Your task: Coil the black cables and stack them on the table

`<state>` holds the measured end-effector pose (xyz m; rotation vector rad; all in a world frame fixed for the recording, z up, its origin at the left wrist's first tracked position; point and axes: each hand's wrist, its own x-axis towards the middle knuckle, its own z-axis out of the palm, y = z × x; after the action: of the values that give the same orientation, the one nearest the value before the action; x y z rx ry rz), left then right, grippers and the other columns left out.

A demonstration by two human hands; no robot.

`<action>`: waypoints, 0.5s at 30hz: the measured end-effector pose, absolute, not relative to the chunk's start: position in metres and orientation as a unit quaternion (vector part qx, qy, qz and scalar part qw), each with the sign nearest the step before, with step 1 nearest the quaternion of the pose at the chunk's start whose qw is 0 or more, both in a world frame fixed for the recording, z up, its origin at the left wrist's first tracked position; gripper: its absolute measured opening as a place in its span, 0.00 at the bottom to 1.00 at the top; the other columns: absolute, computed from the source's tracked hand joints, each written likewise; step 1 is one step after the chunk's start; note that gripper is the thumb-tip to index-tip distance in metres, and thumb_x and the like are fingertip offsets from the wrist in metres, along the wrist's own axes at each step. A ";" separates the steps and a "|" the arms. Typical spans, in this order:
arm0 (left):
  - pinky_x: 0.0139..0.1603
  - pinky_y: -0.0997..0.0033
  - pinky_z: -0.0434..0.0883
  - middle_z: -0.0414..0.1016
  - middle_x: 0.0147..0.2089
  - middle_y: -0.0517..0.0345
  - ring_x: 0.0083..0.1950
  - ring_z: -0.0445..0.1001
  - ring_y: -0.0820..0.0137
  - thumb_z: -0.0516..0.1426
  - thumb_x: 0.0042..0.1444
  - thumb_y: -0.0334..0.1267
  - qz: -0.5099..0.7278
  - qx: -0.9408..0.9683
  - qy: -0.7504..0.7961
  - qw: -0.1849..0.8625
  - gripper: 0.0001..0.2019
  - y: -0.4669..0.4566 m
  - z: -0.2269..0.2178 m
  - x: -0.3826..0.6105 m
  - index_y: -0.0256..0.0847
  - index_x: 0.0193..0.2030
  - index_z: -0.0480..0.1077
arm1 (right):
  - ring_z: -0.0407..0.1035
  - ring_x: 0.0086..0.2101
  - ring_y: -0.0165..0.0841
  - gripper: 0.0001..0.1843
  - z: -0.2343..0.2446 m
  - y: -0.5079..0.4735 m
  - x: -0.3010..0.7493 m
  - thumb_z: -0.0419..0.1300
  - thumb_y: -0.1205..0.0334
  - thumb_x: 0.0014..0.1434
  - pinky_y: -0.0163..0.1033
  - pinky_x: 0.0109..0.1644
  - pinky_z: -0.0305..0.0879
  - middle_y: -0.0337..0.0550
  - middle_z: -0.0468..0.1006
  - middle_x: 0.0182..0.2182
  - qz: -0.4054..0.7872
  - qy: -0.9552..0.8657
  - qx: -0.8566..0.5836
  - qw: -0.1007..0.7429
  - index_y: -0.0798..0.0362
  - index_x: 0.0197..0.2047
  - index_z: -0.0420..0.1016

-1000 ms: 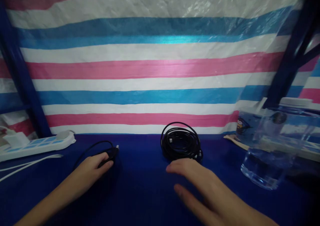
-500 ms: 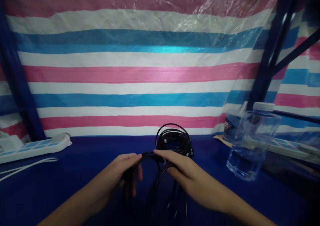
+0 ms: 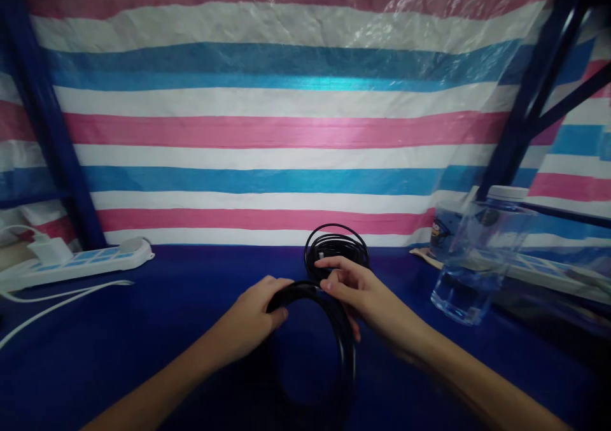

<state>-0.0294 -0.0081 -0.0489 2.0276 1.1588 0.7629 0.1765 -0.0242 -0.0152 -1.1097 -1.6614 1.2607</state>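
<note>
A black cable (image 3: 346, 348), wound into a ring, stands between my hands over the blue tabletop. My left hand (image 3: 251, 316) is closed round the ring's upper left, thumb on the inner side. At the upper right, my right hand (image 3: 365, 297) grips the same cable, its thumb near the top and its index finger raised. The ring's lower part fades into the dark. Just behind my right fingers lies another coiled black cable (image 3: 338, 243), with a small light connector showing inside it.
A white power strip (image 3: 90, 262) with a plugged-in charger (image 3: 50, 249) sits at left, beside a white cable (image 3: 71, 297). To the right stand a clear water bottle (image 3: 470, 278), a patterned cup (image 3: 443, 227) and another power strip (image 3: 548, 268). Striped plastic sheeting (image 3: 286, 132) hangs behind.
Loose loops of the held cable now form a neater ring. My left hand has turned to wrap over it, and my right index finger has lifted. The view has shifted slightly.
</note>
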 end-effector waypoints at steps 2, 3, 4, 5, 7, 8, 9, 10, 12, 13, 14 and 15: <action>0.47 0.62 0.63 0.66 0.49 0.57 0.45 0.69 0.66 0.47 0.51 0.25 0.301 0.822 0.434 0.215 0.23 -0.007 -0.050 -0.028 0.51 0.50 0.67 | 0.56 0.15 0.23 0.24 -0.016 -0.020 0.173 0.57 0.48 0.56 0.31 0.17 0.50 0.30 0.60 0.21 0.427 -0.701 -0.460 0.338 0.53 0.51 0.63; 0.48 0.61 0.63 0.65 0.50 0.57 0.46 0.69 0.66 0.46 0.51 0.24 0.304 0.836 0.419 0.183 0.23 -0.007 -0.049 -0.027 0.51 0.49 0.69 | 0.57 0.16 0.23 0.23 -0.017 -0.017 0.171 0.58 0.48 0.55 0.31 0.18 0.50 0.31 0.61 0.20 0.382 -0.729 -0.468 0.321 0.54 0.49 0.66; 0.48 0.60 0.63 0.65 0.50 0.57 0.46 0.69 0.66 0.47 0.51 0.24 0.309 0.845 0.400 0.173 0.21 -0.006 -0.048 -0.026 0.50 0.47 0.70 | 0.58 0.19 0.23 0.21 -0.017 -0.014 0.169 0.59 0.48 0.54 0.31 0.20 0.50 0.33 0.63 0.21 0.338 -0.754 -0.472 0.308 0.56 0.45 0.69; 0.48 0.61 0.63 0.66 0.50 0.56 0.46 0.69 0.66 0.48 0.51 0.25 0.320 0.849 0.382 0.174 0.19 -0.006 -0.045 -0.025 0.49 0.44 0.71 | 0.58 0.20 0.24 0.18 -0.017 -0.010 0.167 0.59 0.50 0.54 0.31 0.21 0.49 0.35 0.63 0.20 0.315 -0.767 -0.471 0.300 0.57 0.40 0.72; 0.50 0.62 0.63 0.66 0.50 0.56 0.48 0.68 0.66 0.52 0.50 0.26 0.355 0.845 0.356 0.182 0.15 -0.003 -0.039 -0.022 0.46 0.40 0.72 | 0.57 0.19 0.24 0.16 -0.016 -0.004 0.164 0.58 0.52 0.55 0.31 0.21 0.48 0.36 0.63 0.19 0.318 -0.777 -0.459 0.288 0.58 0.31 0.72; 0.52 0.63 0.62 0.66 0.50 0.56 0.50 0.67 0.66 0.54 0.48 0.26 0.373 0.838 0.353 0.184 0.14 -0.001 -0.035 -0.021 0.45 0.40 0.72 | 0.58 0.18 0.24 0.14 -0.014 -0.002 0.162 0.58 0.54 0.55 0.31 0.20 0.49 0.35 0.63 0.18 0.334 -0.778 -0.451 0.283 0.58 0.28 0.72; 0.54 0.63 0.61 0.65 0.51 0.56 0.52 0.66 0.66 0.55 0.47 0.26 0.390 0.828 0.357 0.186 0.15 0.002 -0.032 -0.021 0.45 0.40 0.72 | 0.58 0.16 0.24 0.13 -0.012 0.000 0.160 0.58 0.56 0.55 0.31 0.20 0.50 0.35 0.64 0.17 0.347 -0.777 -0.444 0.281 0.58 0.27 0.71; 0.54 0.64 0.62 0.65 0.52 0.56 0.53 0.65 0.66 0.57 0.46 0.26 0.403 0.816 0.367 0.191 0.16 0.005 -0.028 -0.022 0.45 0.41 0.71 | 0.58 0.15 0.24 0.11 -0.010 0.002 0.158 0.58 0.59 0.54 0.32 0.19 0.50 0.35 0.64 0.16 0.356 -0.773 -0.439 0.288 0.57 0.25 0.70; 0.46 0.65 0.66 0.65 0.50 0.53 0.46 0.69 0.66 0.59 0.45 0.29 0.428 0.779 0.402 0.221 0.18 0.012 -0.022 -0.025 0.43 0.45 0.68 | 0.57 0.14 0.24 0.08 -0.005 0.006 0.153 0.57 0.65 0.53 0.32 0.19 0.50 0.35 0.63 0.15 0.357 -0.750 -0.444 0.337 0.57 0.24 0.68; 0.38 0.66 0.68 0.67 0.47 0.51 0.39 0.71 0.68 0.59 0.46 0.32 0.433 0.756 0.424 0.246 0.17 0.015 -0.020 -0.027 0.41 0.46 0.66 | 0.56 0.14 0.24 0.08 -0.003 0.008 0.151 0.56 0.66 0.54 0.32 0.19 0.49 0.34 0.62 0.14 0.350 -0.729 -0.452 0.378 0.56 0.24 0.66; 0.29 0.69 0.67 0.68 0.42 0.50 0.30 0.69 0.71 0.58 0.48 0.36 0.433 0.733 0.445 0.279 0.17 0.018 -0.019 -0.031 0.39 0.46 0.64 | 0.55 0.14 0.24 0.08 -0.002 0.009 0.149 0.54 0.66 0.56 0.31 0.19 0.49 0.33 0.60 0.14 0.341 -0.702 -0.459 0.424 0.56 0.26 0.65; 0.22 0.71 0.63 0.68 0.36 0.52 0.23 0.65 0.74 0.58 0.49 0.40 0.429 0.711 0.459 0.316 0.17 0.020 -0.019 -0.035 0.38 0.45 0.63 | 0.55 0.14 0.24 0.07 -0.002 0.010 0.148 0.51 0.65 0.58 0.31 0.18 0.48 0.32 0.59 0.15 0.335 -0.674 -0.462 0.469 0.55 0.28 0.63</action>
<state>-0.0350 0.0195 -0.0186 1.8725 1.2081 1.1285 0.1478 0.0105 -0.0019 -1.1336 -1.6521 0.8224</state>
